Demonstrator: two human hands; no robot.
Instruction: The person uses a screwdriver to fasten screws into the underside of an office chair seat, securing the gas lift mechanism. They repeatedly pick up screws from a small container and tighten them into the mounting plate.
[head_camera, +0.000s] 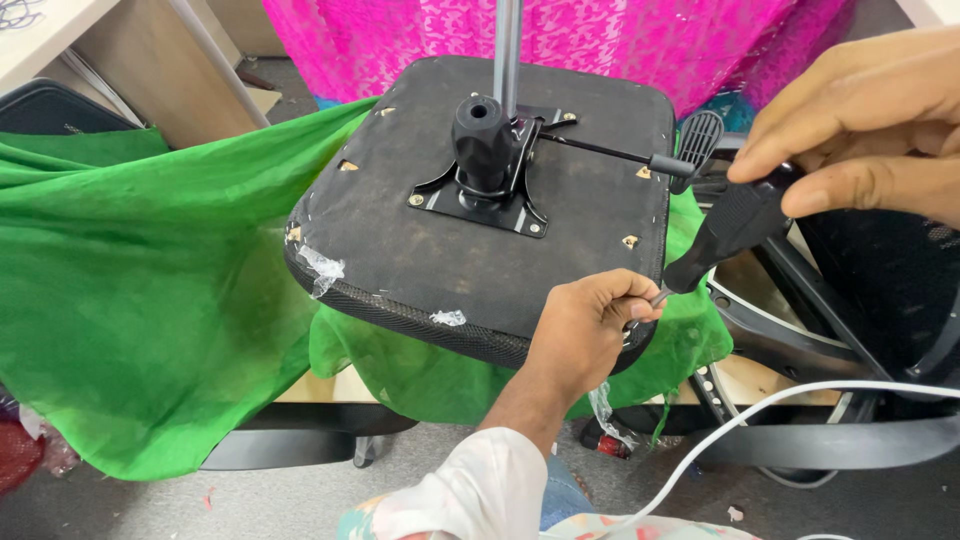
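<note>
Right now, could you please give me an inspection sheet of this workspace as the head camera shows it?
Surface: wooden tabletop, partly draped in green cloth.
Job's things: upturned black seat pad with metal mounting plate; black-handled screwdriver at its near right corner.
Clutter: torn plastic scraps on the seat edge.
Grips: left hand pinches the screwdriver shaft; right hand holds the handle.
Cables: white cable crossing lower right.
Surroundings: pink cloth behind; black chair frame at right.
</note>
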